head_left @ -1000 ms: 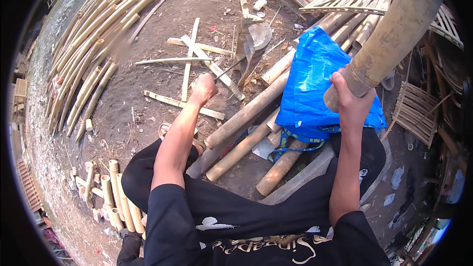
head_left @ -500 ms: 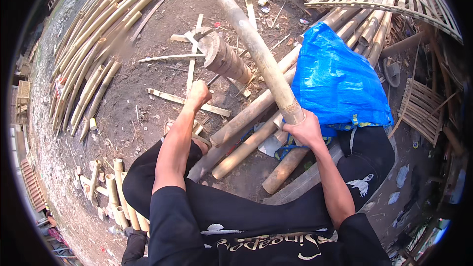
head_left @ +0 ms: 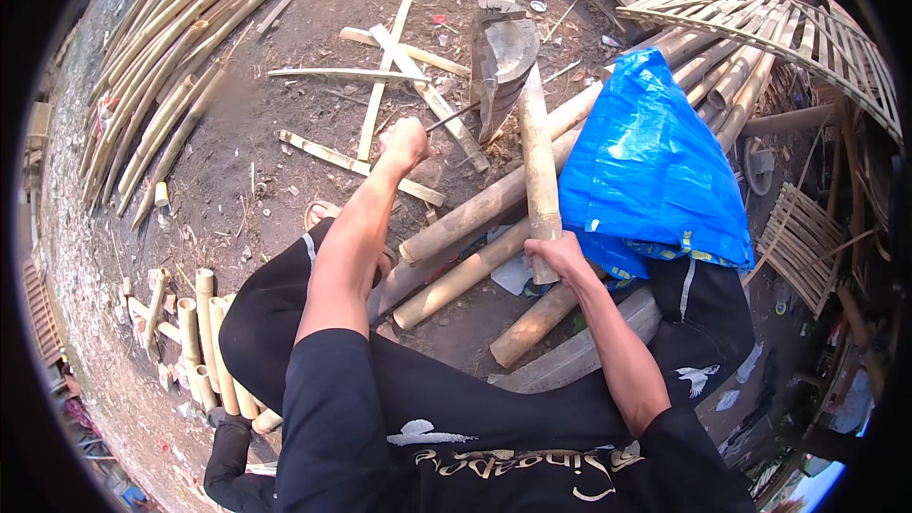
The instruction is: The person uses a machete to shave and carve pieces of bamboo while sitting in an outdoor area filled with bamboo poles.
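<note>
My left hand (head_left: 406, 144) is closed in a fist around a tool whose thin dark shaft (head_left: 454, 116) reaches the wood stump (head_left: 513, 52). I cannot make out the tool's kind; its far end is hidden against the stump. The stump is tilted, its cut face grey and its side brown. My right hand (head_left: 560, 256) grips a bamboo pole (head_left: 540, 157) near its lower end. The pole's upper end is beside the stump. Split bamboo strips (head_left: 418, 85) lie crossed on the dirt beyond my left hand.
Thicker bamboo poles (head_left: 465, 218) lie between my legs. A blue plastic sheet (head_left: 646, 161) covers my right knee. Long bamboo poles (head_left: 180, 57) are stacked at far left, with short bamboo pieces (head_left: 199, 342) below. Slatted bamboo panels (head_left: 803, 237) stand at right.
The bamboo pole in my right hand has swung more upright and its lower end now shows below my hand. The stump appears tipped and shifted to the right. My left hand moved slightly right and up.
</note>
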### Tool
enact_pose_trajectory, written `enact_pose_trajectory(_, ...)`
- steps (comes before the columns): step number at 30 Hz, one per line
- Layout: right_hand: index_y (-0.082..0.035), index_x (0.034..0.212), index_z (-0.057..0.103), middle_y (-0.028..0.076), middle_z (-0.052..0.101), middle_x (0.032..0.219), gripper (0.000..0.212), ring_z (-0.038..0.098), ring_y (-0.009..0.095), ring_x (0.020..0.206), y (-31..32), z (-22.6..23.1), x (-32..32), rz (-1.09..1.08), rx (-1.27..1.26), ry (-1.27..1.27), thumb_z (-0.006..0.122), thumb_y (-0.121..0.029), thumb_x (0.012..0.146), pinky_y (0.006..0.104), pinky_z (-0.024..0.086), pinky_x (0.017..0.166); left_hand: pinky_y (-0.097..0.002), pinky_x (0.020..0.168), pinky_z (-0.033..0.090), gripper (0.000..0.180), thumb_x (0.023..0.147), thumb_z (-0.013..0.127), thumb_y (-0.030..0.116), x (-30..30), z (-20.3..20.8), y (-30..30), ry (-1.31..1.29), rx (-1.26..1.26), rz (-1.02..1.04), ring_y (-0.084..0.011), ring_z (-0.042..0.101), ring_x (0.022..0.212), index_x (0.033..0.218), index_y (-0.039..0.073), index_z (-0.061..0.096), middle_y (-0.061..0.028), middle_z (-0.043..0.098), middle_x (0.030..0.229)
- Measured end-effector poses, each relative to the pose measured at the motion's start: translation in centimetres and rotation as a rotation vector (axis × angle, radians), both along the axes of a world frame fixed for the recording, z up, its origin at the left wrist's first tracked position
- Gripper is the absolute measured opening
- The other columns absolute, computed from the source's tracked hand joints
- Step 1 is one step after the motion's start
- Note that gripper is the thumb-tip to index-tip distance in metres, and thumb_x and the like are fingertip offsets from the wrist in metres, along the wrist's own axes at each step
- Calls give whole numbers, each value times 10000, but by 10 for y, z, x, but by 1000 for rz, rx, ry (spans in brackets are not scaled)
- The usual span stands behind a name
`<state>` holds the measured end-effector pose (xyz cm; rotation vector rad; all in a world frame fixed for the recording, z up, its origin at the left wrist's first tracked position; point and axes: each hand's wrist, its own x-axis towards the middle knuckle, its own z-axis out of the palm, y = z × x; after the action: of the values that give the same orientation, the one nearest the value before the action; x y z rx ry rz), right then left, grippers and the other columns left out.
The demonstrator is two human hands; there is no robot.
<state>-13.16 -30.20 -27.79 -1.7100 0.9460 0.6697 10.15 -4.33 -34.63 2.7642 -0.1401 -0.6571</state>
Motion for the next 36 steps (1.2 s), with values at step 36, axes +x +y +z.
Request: enact_pose_trajectory(36, 3, 906, 649, 67, 641, 741, 250, 648, 155, 608, -60, 140, -25, -170, -130, -271, 750, -180, 768, 311, 513, 540, -435, 896, 568, 277, 803, 668, 132, -24, -75, 5, 199, 66, 33, -339, 705, 1060, 1042, 18, 748, -198, 722, 1119)
